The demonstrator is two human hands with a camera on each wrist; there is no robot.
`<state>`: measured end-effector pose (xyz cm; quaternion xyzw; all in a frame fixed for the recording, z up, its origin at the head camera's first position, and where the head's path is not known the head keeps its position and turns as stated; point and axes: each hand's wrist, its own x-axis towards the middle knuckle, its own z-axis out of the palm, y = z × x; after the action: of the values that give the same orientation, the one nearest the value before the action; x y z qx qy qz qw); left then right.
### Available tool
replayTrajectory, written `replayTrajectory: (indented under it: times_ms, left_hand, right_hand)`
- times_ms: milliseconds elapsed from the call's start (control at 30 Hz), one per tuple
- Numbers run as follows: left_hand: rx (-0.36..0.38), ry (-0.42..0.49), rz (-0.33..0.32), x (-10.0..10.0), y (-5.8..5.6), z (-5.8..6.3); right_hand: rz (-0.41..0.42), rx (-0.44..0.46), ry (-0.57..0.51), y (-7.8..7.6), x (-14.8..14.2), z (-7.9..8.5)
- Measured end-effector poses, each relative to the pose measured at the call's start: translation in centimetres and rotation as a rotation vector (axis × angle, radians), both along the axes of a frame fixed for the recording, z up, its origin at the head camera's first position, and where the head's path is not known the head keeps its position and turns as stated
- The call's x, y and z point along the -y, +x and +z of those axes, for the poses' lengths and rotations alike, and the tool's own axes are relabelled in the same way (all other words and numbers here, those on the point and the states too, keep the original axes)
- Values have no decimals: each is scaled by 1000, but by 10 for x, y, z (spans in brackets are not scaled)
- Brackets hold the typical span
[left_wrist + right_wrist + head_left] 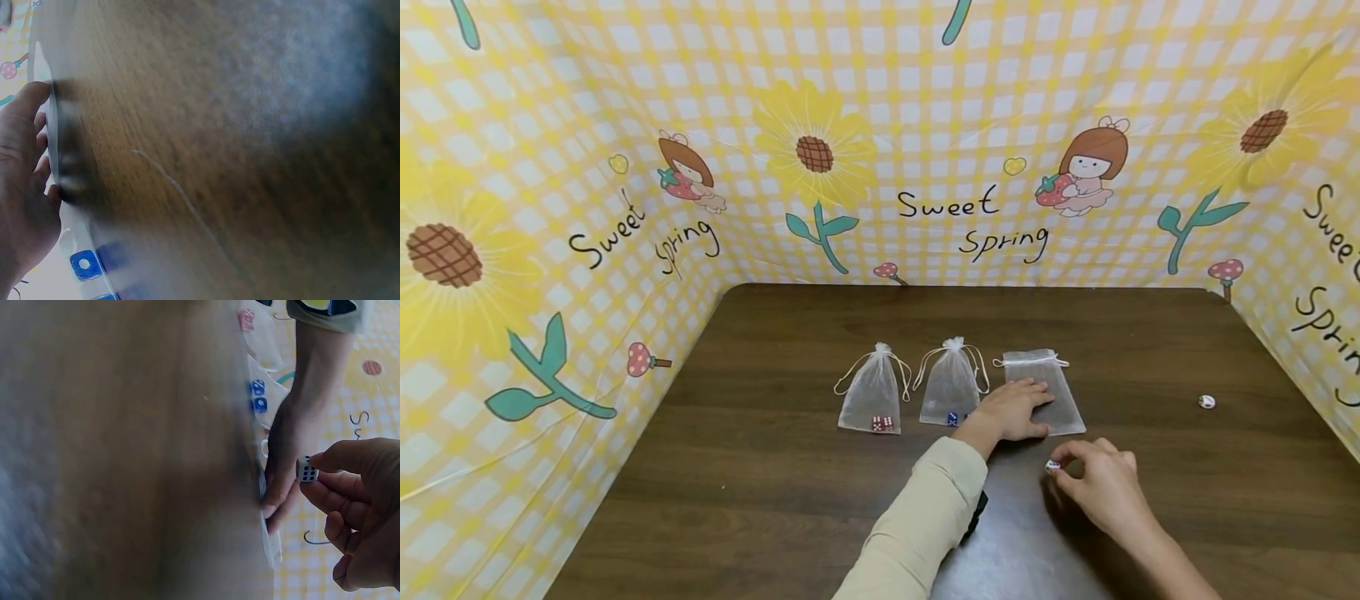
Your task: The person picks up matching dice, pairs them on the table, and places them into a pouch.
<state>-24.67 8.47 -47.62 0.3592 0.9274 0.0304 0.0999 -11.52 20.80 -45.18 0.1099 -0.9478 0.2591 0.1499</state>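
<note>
My right hand (1105, 487) pinches a white die (307, 469) between thumb and forefinger, near the front corner of a flat sheer white drawstring bag (1063, 396). Spread over that bag is my left hand (1015, 410), its fingers stretched out and resting on the mesh. To its left lies a second sheer bag (942, 387), drawn in at the neck, with blue dice (258, 404) inside. Farther left, a similar gathered bag (870, 396) contains red dice (882, 423). Another white die (1206, 402) sits alone at the right of the table.
The dark wooden table (760, 500) meets a yellow checked cloth (880, 167) printed with sunflowers, hung along its back and sides. Cord loops (842, 379) stick out from the necks of the gathered bags.
</note>
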Motion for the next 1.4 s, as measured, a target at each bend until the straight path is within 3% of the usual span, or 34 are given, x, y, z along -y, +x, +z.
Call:
replayTrajectory:
  times_ms: [200,833,967,1233,1400]
  left_hand:
    - [9,-6,5,-1,-1,-1]
    - [10,-10,15,-1,-1,-2]
    - [16,0,14,0,0,-1]
    - [0,8,-2,1,2,0]
    - [-1,0,-6,0,1,-1]
  right_hand:
    - [54,119,47,1,7,-3]
    - [124,242,131,-1,10,-6]
    - [105,212,108,-4,4,2]
    - [13,22,29,-22,-34,26]
    - [-75,19,-10,-38,-68,41]
